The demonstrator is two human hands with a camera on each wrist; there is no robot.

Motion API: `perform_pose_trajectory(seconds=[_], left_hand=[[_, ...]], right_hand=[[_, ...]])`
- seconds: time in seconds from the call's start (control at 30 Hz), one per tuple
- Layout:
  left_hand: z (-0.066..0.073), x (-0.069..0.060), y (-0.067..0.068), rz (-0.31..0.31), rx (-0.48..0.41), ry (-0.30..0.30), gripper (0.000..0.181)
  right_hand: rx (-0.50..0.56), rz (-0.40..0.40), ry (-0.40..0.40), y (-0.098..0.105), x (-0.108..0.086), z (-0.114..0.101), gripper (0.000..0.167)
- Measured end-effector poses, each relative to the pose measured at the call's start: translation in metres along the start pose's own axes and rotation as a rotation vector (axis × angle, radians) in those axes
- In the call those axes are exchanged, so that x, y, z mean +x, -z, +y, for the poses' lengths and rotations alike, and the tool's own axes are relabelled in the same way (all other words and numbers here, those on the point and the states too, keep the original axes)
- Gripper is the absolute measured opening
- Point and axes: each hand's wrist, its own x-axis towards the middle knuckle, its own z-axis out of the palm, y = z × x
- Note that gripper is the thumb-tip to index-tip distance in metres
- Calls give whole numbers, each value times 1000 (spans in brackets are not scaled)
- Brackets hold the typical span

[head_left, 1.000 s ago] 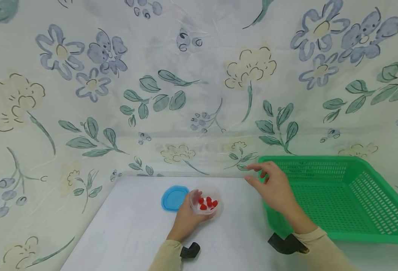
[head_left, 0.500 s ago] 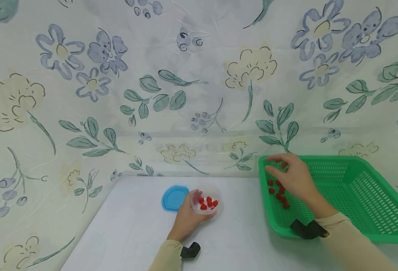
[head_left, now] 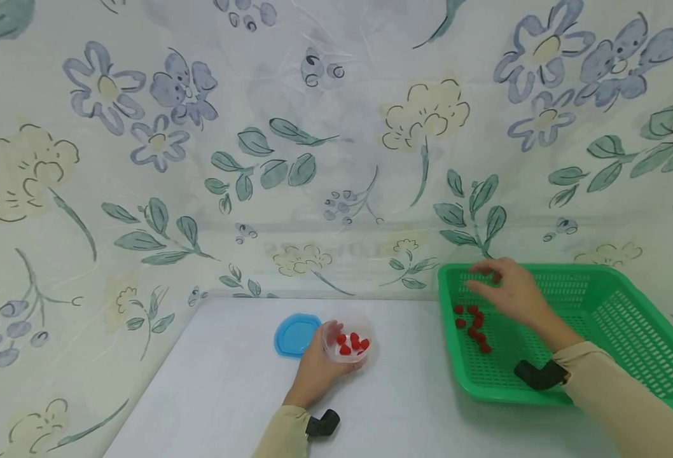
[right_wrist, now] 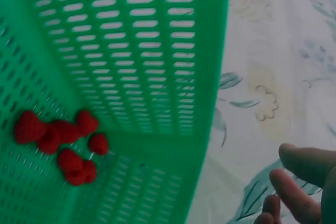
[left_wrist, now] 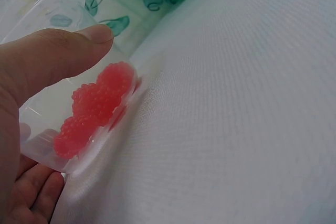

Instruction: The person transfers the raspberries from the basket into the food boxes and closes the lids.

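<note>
My left hand (head_left: 315, 374) grips a clear plastic container (head_left: 369, 329) on the white table, thumb curled over its side in the left wrist view. Several red raspberries (head_left: 355, 345) lie in the bottom of that container. To the right is a green slatted basket (head_left: 476, 390), where several more raspberries (head_left: 472, 331) are clustered at the left end. Above that end hovers my right hand (head_left: 516, 298). Its fingers and thumb are apart and relaxed, with nothing visible between them; in the right wrist view its fingertips (right_wrist: 299, 161) show beyond the basket's rim.
A blue lid (head_left: 295, 335) lies flat on the white table (head_left: 216, 381), just behind and left of the left hand. Behind the table hangs a floral sheet (head_left: 336, 159). The basket's raised walls stand around its raspberries.
My right hand has moved right, from the basket's left rim to over its inside. Raspberries now show in the basket where none were seen one second ago. The left hand stays put.
</note>
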Motion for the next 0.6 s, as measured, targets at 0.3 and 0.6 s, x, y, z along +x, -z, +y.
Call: perform_pose_trajectory(seconds=[0.3, 0.6], left_hand=[[3, -1, 0, 4, 5, 3, 97], [5, -2, 1, 2, 11, 6, 96]], right_hand=[[5, -141, 30, 6, 3, 26, 33], [78, -333, 11, 5, 0, 45, 30]])
